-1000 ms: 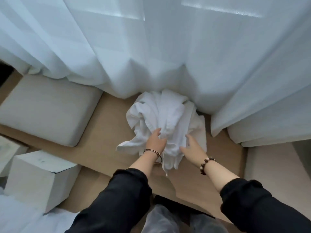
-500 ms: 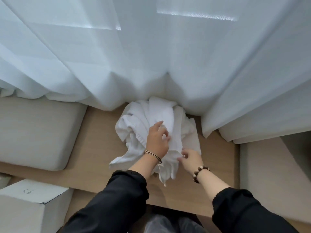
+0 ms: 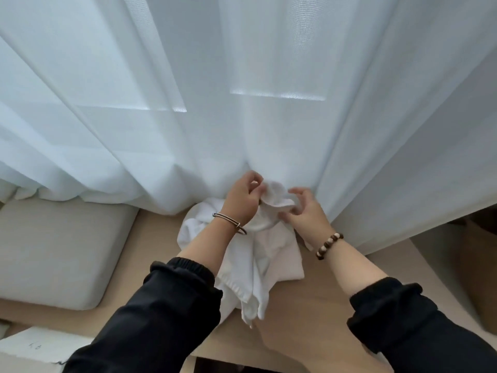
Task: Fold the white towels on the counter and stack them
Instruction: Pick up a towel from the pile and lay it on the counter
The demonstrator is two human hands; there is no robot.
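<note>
Head view: one person, both forearms in black sleeves (image 3: 166, 313), works at a wooden tabletop (image 3: 309, 305) set against a sheer white curtain (image 3: 242, 90).

Left hand (image 3: 239, 200): fingers curled, gripping the top of a crumpled white towel (image 3: 269, 254). A thin metal bangle (image 3: 231, 223) sits on this wrist.

Right hand (image 3: 306, 211): fingers bent, pinching the same bunched top edge just beside the left hand. A beaded bracelet (image 3: 329, 244) sits on this wrist.

Towel: its top is held up close to the curtain. The rest hangs in loose folds between the forearms and rests on the tabletop, unfolded. Whether the bundle is one towel or several cannot be told.

A grey cushion (image 3: 53, 251) lies on the tabletop's left side, well apart from the towel. A white box (image 3: 32, 348) shows at the lower left corner.
</note>
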